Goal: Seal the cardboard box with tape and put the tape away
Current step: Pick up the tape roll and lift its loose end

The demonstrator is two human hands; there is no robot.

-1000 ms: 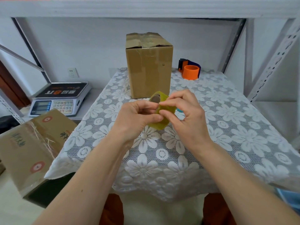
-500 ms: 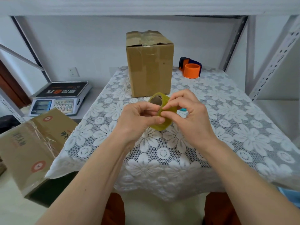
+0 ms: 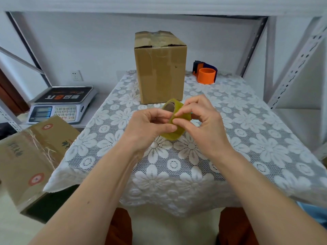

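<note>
A tall brown cardboard box stands upright at the back of the table, with its top flaps folded down and old tape on them. In front of it, above the lace tablecloth, I hold a yellowish roll of tape between both hands. My left hand grips the roll from the left, thumb against its outer face. My right hand pinches at the roll's outer surface with thumb and forefinger. Most of the roll is hidden by my fingers.
An orange and blue tape dispenser sits at the back right of the table. A weighing scale lies on a low shelf to the left. A larger cardboard box stands at the lower left. Metal shelf uprights rise on the right.
Both hands stay on the roll at about the same spot. My right fingertips have shifted slightly along the roll's outer surface.
</note>
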